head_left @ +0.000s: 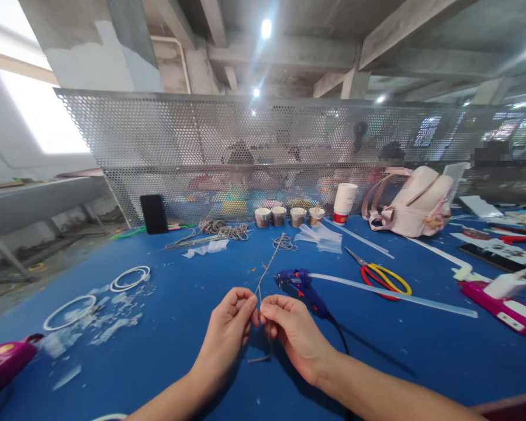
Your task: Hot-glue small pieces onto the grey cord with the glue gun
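- Head view: at the lower centre of the frame, the left hand (pixel 231 320) pinches a thin grey cord (pixel 269 266) between thumb and fingertips.
- The right hand (pixel 297 334) grips the same cord just beside it, thumb pressed to the fingers; the two hands nearly meet.
- The cord rises from the hands to a loose coil at mid-frame; a short end hangs below them.
- Right of the hands, a blue glue gun (pixel 305 285) lies on the blue worktop (pixel 166 333), a long clear glue stick (pixel 398 295) reaching right from its back.
- Beyond it, right of centre, lie scissors (pixel 363 265) with red and yellow handles.
- Across the centre of the frame stand four paper cups (pixel 278 217), with a cup stack (pixel 345 203) and a pink backpack (pixel 414 202) to their right.
- Left of the cups lies a pile of grey cord (pixel 225 230), then a black phone (pixel 154 214) stands propped.
- At left, white rings lie among film scraps (pixel 118 327).
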Demonstrator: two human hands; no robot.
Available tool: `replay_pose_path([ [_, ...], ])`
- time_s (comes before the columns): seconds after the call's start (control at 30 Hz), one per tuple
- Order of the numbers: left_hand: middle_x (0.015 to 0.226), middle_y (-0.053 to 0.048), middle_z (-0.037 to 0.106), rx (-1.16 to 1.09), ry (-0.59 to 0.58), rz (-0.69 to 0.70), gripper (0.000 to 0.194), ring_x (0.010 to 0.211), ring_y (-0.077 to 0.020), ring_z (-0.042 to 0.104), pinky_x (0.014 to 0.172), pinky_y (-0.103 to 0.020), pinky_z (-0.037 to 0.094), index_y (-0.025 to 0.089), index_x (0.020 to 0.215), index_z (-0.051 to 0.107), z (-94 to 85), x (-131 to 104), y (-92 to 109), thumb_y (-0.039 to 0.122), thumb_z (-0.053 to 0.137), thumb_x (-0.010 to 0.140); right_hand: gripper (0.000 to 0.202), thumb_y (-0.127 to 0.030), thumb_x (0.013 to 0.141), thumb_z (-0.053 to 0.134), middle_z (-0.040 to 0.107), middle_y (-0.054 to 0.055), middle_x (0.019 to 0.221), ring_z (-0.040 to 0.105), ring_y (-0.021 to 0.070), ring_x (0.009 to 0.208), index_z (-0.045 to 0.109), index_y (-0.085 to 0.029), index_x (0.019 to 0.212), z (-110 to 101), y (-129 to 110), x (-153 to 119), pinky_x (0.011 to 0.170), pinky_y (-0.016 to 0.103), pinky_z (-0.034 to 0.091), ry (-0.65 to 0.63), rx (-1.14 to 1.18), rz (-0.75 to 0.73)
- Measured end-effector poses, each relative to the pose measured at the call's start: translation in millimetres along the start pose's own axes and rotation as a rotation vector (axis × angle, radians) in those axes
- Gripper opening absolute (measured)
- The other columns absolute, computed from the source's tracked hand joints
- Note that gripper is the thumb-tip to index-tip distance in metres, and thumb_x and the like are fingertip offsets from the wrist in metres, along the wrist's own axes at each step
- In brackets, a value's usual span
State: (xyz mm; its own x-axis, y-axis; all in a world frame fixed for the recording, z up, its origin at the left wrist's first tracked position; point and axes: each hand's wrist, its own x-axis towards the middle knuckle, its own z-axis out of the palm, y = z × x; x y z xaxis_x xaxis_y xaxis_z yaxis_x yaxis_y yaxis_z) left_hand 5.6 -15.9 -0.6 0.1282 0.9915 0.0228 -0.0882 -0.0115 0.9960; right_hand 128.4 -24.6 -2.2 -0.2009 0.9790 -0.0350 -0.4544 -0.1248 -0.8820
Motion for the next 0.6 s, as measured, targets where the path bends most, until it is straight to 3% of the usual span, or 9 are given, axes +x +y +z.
replay_pose_path([
  [0.23, 0.046, 0.010, 0.044, -0.156, -0.064, -0.109, 0.027, 0.036, -0.0017, 0.023, 0.036, -0.014, 0.014, 0.019, 0.078, 0.050, 0.4, 1.7, 0.4, 0.042, 0.063, 0.075, 0.017, -0.027, 0.063, 0.067, 0.054, -0.002, 0.056, 0.037, 0.0054, 0.045, 0.057, -0.014, 0.057, -4.2, 2.7, 5.4, 0.048, 0.021, 0.026, 0.011, 0.063, 0.074],
  [0.6, 0.043, 0.010, 0.039, -0.155, -0.145, -0.093, 0.027, 0.036, -0.0019, 0.020, 0.036, -0.015, 0.013, 0.018, 0.078, 0.052, -2.6, 3.7, -1.3, 0.044, 0.061, 0.077, 0.013, -0.024, 0.060, 0.066, 0.053, -0.004, 0.054, 0.037, 0.0049, 0.044, 0.058, -0.015, 0.055, -6.6, 2.0, 9.2, 0.046, 0.021, 0.025, 0.029, 0.059, 0.099],
])
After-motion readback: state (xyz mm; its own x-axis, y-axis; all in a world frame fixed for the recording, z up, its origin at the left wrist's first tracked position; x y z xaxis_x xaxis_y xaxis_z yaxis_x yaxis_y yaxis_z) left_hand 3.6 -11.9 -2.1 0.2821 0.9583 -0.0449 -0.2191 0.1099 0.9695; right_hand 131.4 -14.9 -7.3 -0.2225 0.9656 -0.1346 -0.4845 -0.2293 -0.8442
